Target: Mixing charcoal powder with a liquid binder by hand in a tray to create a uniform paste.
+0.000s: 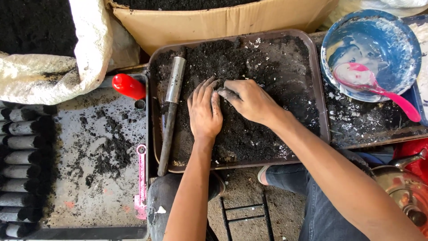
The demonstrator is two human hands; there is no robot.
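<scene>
A brown tray [317,96] holds a layer of black powder [249,67]. My left hand [204,111] lies flat on the powder, palm down, fingers together and dusted black. My right hand [248,101] sits just to its right, fingertips pinched on the powder where they meet the left fingers. Whether it holds anything I cannot tell. A metal tube with a dark rod [171,111] rests along the tray's left side, close to my left hand.
A grey tray [76,116] at left carries spilled powder, a pink flat tool [141,180], a red cap [128,85] and a row of filled dark tubes [22,172]. A blue bowl [372,49] with white paste and a pink spoon [379,89] stands right. Cardboard box [214,20] and white sack [53,67] behind.
</scene>
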